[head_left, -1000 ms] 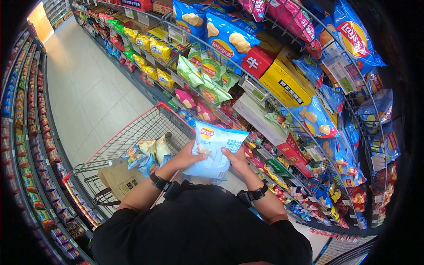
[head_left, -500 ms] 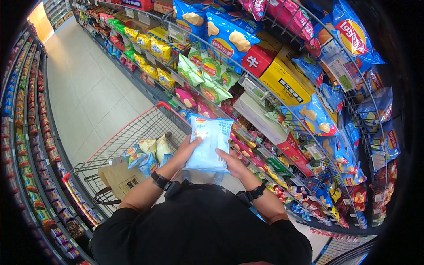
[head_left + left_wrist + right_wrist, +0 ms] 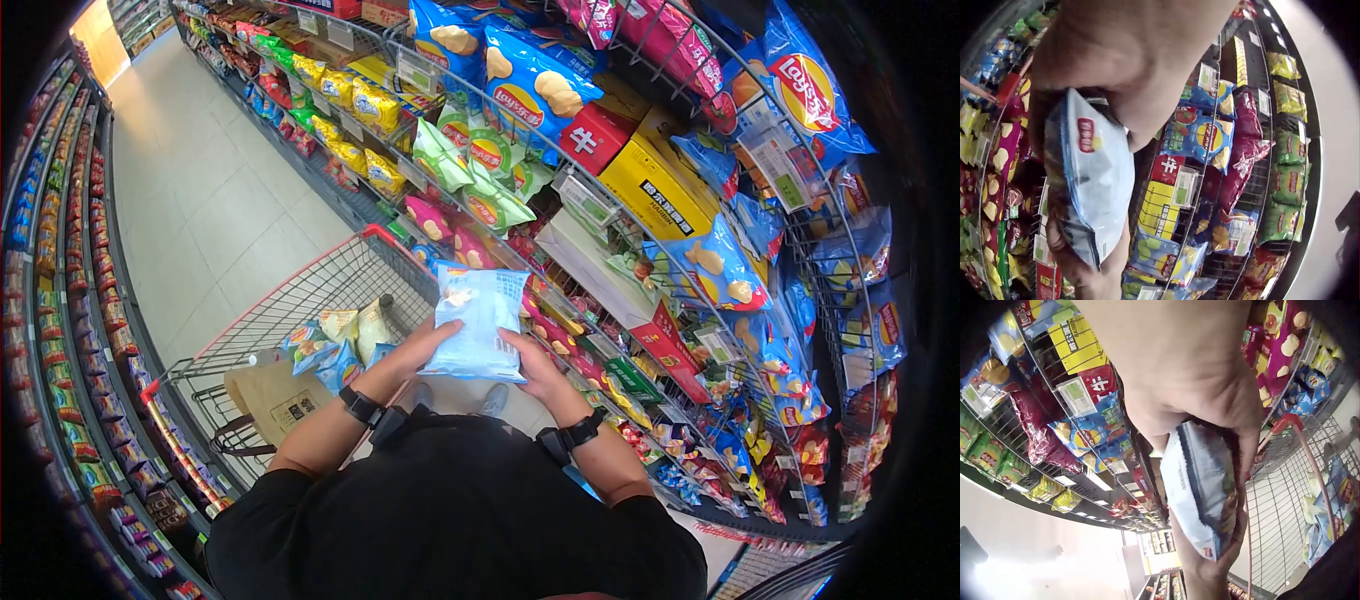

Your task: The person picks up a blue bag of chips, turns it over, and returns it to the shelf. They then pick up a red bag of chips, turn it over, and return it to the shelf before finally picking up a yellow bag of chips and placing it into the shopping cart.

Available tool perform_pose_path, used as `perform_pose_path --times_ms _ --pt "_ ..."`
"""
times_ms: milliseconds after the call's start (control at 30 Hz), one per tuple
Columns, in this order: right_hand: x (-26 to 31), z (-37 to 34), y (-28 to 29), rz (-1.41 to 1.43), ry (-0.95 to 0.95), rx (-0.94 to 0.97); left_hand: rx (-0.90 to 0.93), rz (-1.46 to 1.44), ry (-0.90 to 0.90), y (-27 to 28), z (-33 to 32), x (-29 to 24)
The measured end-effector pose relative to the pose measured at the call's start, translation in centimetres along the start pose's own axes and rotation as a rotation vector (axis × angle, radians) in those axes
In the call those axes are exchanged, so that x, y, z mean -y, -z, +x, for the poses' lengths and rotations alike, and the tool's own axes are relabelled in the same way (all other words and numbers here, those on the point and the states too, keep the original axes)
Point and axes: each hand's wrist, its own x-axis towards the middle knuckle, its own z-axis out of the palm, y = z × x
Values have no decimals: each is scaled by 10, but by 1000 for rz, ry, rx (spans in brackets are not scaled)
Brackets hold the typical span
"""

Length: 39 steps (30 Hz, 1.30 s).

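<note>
A light blue chip bag is held between both hands in front of the torso, its printed side facing up. The left hand grips its left edge, thumb lying on top; the right hand grips the right edge the same way. In the left wrist view the bag shows side-on, with the left hand at one edge. From the right wrist view, the right hand curls round the bag. The fingers beneath the bag are mostly hidden in the head view.
A wire shopping cart with a red rim stands at left, holding several snack bags and a brown paper bag. Shelves of chips rise at right. Another shelf row lines the far left, beyond the tiled aisle floor.
The bag has turned more upright and shifted slightly toward the body and left, with both hands still gripping it. The shelves have shifted slightly right in the head view.
</note>
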Motion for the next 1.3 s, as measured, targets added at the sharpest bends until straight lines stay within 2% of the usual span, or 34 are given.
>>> perform_pose_path --times_ms 67,167,233,267,333,367,467,500,600,633,733,800,933,1000,1100,1300 --pt "-4 8 1 -123 93 -45 -191 240 -101 9 4 9" --pt "-11 32 1 -424 282 -146 -264 574 -359 21 -3 7" --pt "-19 50 0 -664 403 -209 -204 527 -266 31 0 10" --pt "-19 49 -13 -690 422 -137 -180 500 -222 35 0 11" --pt "-15 40 -43 -744 461 11 -286 461 -332 37 -10 4" --pt "-15 47 -45 -801 413 122 -335 441 -386 38 -13 2" --pt "-19 56 -57 -748 313 297 -422 385 -389 70 -12 13" --pt "-18 57 -63 -762 292 265 -412 293 -378 75 -17 12" --pt "-24 78 -63 -992 485 41 -436 230 -307 93 -28 17" --pt "-30 91 -55 -946 435 70 -418 192 -297 101 -29 24" --pt "-46 114 -43 -878 250 114 -301 -196 -201 105 -43 25" --pt "-48 107 -51 -922 85 73 -312 -160 -157 124 -36 44" --pt "-48 100 -62 -940 0 151 -397 -9 -70 141 -37 60" --pt "-48 96 -65 -909 -12 143 -369 35 -12 120 -62 33" --pt "-40 85 -69 -752 -238 206 -446 -61 6 134 -60 47" --pt "-33 79 -48 -622 -257 300 -566 -164 -26 137 -55 62"
